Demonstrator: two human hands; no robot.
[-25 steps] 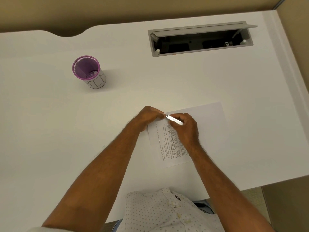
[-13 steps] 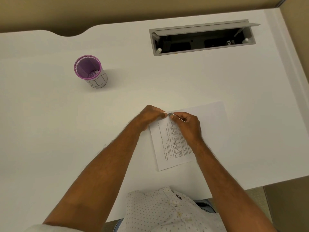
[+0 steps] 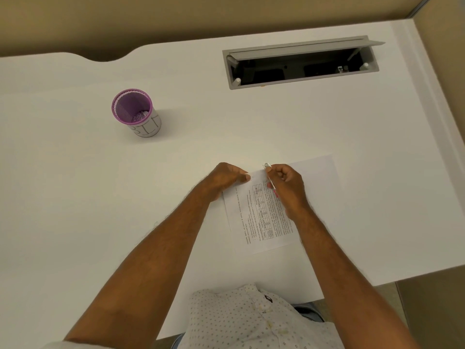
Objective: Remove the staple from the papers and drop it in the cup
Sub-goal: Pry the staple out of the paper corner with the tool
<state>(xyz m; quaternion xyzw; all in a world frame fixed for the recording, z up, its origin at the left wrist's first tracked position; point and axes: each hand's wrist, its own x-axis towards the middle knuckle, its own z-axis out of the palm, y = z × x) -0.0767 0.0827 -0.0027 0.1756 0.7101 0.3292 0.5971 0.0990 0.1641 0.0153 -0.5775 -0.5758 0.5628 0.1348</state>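
Observation:
The stapled papers [image 3: 254, 212] lie on the white desk in front of me, printed text and tables on the top sheet. My left hand [image 3: 226, 178] pinches the papers' far left corner. My right hand [image 3: 288, 186] grips a thin metal staple-remover tool [image 3: 267, 170], its tip raised just above the papers' far edge. The staple itself is too small to make out. A purple mesh cup [image 3: 133, 109] with a white label stands far left on the desk, something crumpled at its bottom.
An open grey cable hatch [image 3: 299, 62] is sunk into the white desk [image 3: 75, 197] at the back right. The desk's far edge has a curved cut-out at back left. A blank sheet [image 3: 319, 177] extends under my right hand.
My right hand turned the tool from lying flat at the papers' corner to pointing up and away, and shifted slightly right. The left hand stayed on the corner.

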